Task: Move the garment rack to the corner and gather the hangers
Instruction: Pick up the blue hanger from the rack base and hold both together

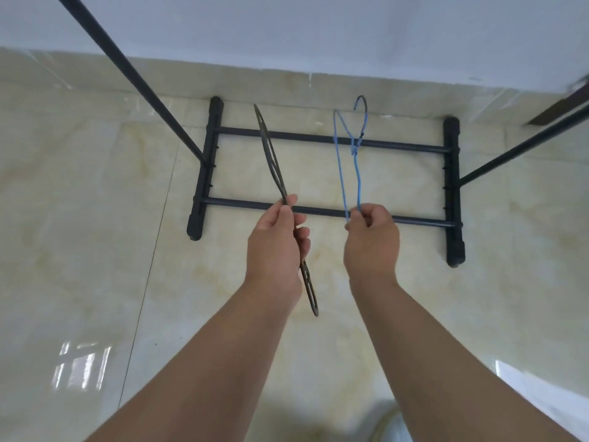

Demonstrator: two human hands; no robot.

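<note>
We recorded a polished cream tile floor meeting a white wall. The black garment rack stood against that wall, its base of two feet and two crossbars resting on the floor, its uprights rising past both edges of view. Above the base, our left hand held a dark flat hanger seen edge-on, fingers clenched about its middle. Our right hand held a blue wire hanger, fingers pinched on its lower end, hook pointing toward the wall.

bright, even light | window glare on floor | edges bowed
</note>
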